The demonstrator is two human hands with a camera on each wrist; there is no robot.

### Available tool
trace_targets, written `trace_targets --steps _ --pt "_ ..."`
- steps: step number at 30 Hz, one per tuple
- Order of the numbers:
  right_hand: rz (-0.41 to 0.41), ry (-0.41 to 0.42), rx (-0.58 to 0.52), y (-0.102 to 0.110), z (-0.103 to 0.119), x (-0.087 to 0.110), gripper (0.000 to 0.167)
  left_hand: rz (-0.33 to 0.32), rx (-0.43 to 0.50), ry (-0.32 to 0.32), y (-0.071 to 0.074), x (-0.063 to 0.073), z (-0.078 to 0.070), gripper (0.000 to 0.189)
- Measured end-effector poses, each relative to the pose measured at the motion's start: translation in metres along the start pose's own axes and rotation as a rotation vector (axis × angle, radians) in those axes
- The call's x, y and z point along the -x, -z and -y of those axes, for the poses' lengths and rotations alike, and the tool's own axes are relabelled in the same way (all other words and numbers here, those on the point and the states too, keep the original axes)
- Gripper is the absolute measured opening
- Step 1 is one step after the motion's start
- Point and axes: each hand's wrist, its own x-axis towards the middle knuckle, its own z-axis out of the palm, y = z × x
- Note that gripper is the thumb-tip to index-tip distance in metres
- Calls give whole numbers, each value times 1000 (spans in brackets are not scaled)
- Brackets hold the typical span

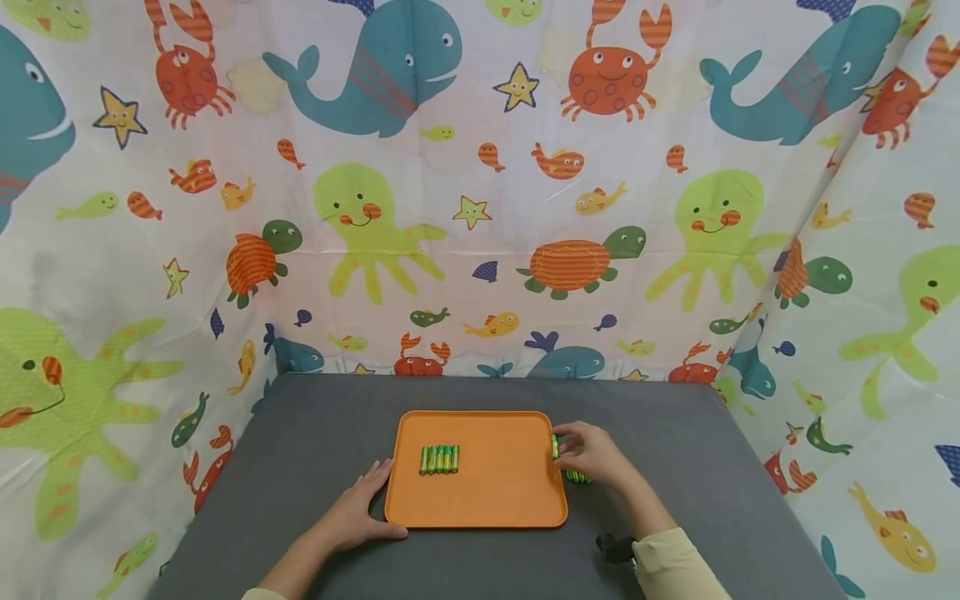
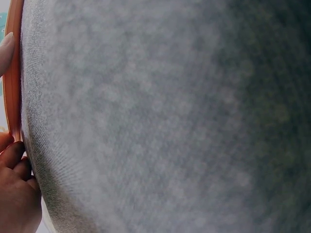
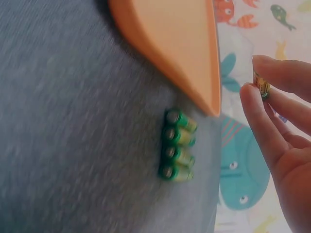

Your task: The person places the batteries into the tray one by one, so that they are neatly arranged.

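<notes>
An orange tray [image 1: 495, 508] lies on the grey table, with a row of several green-and-gold batteries [image 1: 439, 460] standing side by side in its left half. My right hand [image 1: 596, 457] pinches one small battery [image 3: 262, 86] between thumb and fingertips, above the tray's right rim. Below that hand, just outside the rim, more batteries [image 3: 179, 153] form a short row on the table. At the tray's front left corner, my left hand [image 1: 351, 515] touches the edge, fingers along the left side and thumb [image 2: 6, 54] at the front.
The grey table [image 1: 337, 400] is bordered by a white curtain [image 1: 465, 317] printed with sea animals, at the back and both sides. Near my right sleeve a dark object [image 1: 617, 548] appears, apparently at the wrist.
</notes>
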Motion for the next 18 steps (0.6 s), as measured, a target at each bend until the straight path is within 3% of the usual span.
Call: trace_targets --steps 8,18 --pt "17 40 2 -11 16 -9 50 2 -6 -1 -1 -1 1 121" --pt "25 15 -27 -27 35 -22 50 -2 -1 -5 -1 -2 3 121"
